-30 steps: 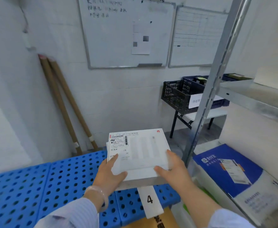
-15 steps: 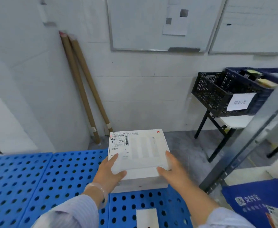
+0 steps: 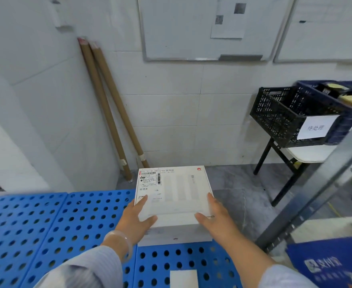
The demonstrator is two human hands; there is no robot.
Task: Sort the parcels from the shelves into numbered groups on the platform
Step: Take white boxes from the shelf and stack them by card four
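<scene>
Room: white tiled wall [image 3: 171, 121] with two whiteboards [image 3: 181, 28] hung side by side; grey floor [image 3: 233, 183] below.

Head view, items listed:
- Two cardboard tubes [image 3: 106, 107], leaning together against the wall, left of centre.
- Black crate [image 3: 279, 115] on a black-legged stand [image 3: 275, 161] at right, with a blue crate [image 3: 343, 132] touching it behind. A paper sign [image 3: 315, 127] hangs on the front.
- Metal shelf upright [image 3: 316, 196], slanting across the right edge.
- Blue parcel [image 3: 327, 265], lower right corner, partly cut off.
- Blue perforated platform [image 3: 35, 225], filling the lower left. A white card [image 3: 183, 278] lies on its near edge, its face out of frame.
- White box [image 3: 175, 196], flat, with a shipping label [image 3: 149, 179] on its top left, above the platform's right end. Whether it touches the platform cannot be told.
- Left hand [image 3: 135, 221], bracelet [image 3: 121, 244] at the wrist, grasps the box's near left corner, thumb on the lid.
- Right hand [image 3: 216, 219] grasps the near right corner likewise.
</scene>
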